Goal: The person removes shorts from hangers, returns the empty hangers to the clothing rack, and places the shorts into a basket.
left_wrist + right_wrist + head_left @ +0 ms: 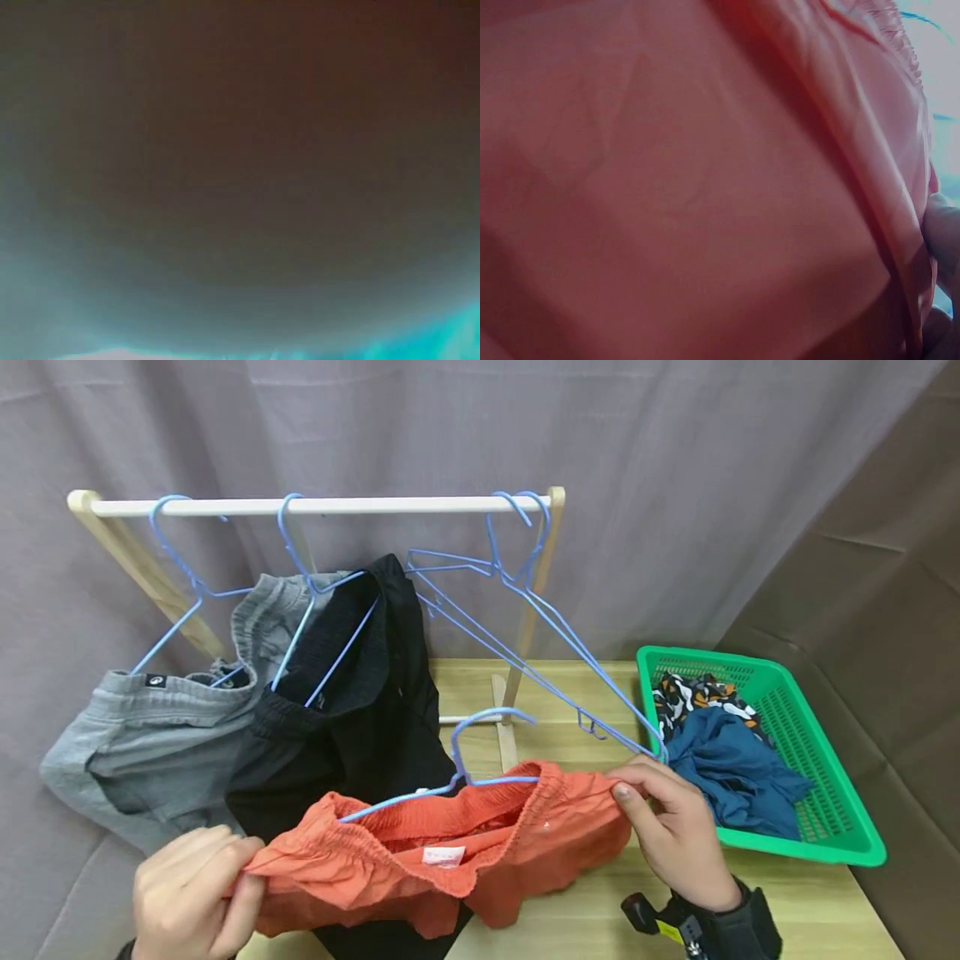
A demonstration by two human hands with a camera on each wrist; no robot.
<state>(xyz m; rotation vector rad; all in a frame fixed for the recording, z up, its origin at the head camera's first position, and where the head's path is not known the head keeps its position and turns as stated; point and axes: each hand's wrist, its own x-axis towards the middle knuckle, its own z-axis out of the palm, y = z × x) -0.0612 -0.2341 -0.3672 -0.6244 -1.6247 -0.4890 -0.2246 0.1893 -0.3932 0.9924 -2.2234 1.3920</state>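
Orange elastic-waist shorts (517, 860) are stretched sideways between both hands in the head view, with a white label inside the waistband. My left hand (198, 889) pinches the waistband's left end; my right hand (671, 827) pinches its right end between thumb and fingers. A blue hanger (459, 752) stands inside the waist opening, its hook pointing up and its lower part hidden by the cloth. In the right wrist view the orange cloth (705, 172) fills most of the picture, a fingertip at its right edge. The left wrist view is dark and blurred.
A rack with a white rail (390, 506) stands behind. From it hang grey shorts (165, 727) and black shorts (337, 727) on blue hangers, plus bare blue hangers (525, 585) at the right end. A green basket (840, 785) holds blue and patterned cloth on the wooden table (817, 893).
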